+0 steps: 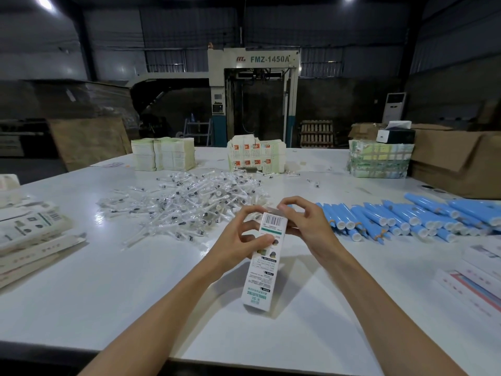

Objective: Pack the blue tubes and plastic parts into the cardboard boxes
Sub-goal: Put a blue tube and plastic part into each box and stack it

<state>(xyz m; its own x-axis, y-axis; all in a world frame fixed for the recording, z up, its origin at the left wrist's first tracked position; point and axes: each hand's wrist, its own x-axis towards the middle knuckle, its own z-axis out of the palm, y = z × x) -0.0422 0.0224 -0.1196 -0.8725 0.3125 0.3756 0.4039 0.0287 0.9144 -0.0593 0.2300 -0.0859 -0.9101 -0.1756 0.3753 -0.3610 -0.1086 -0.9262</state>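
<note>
A long white cardboard box (260, 278) with green print and a barcode is held above the white table (108, 294), its far end pointing away from me. My left hand (241, 237) grips the box's upper part from the left. My right hand (303, 223) holds the far end from the right, fingers curled at the top flap. A heap of clear-wrapped plastic parts (189, 199) lies behind my hands. Rows of blue tubes (406, 215) with white caps lie to the right.
Flat white boxes (29, 234) lie stacked at the left, more (474, 278) at the right edge. Stacks of folded cartons (162, 154) (256, 154) (379, 161) stand at the back. A big brown carton (458, 161) sits at the back right.
</note>
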